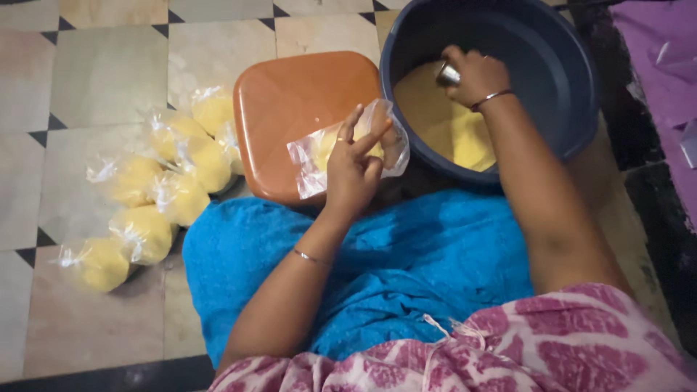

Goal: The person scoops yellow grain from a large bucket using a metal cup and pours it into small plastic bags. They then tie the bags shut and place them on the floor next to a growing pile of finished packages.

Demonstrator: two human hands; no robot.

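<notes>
The person's left hand [353, 165] holds a clear plastic bag [348, 149] up in front of the body, its grip pinched on the upper edge with thumb and fingers while two fingers stand splayed; the bag already carries some yellow powder and lies with its long axis running roughly left to right, over the near edge of the orange plastic stool [305, 116]. The right hand [473, 72] is down inside the dark blue basin [573, 94], its grip clenched around a small metal cup [449, 73] just above the yellow powder [454, 127] heaped in the basin's bottom. So the cup sits to the right of the bag and farther from the body, with the basin's rim between them; the bag's mouth faces toward that side, as far as can be told. The filled, tied bags [156, 192] lie on the tiled floor [102, 65] to the left, well apart from both hands, nearer the left one.
</notes>
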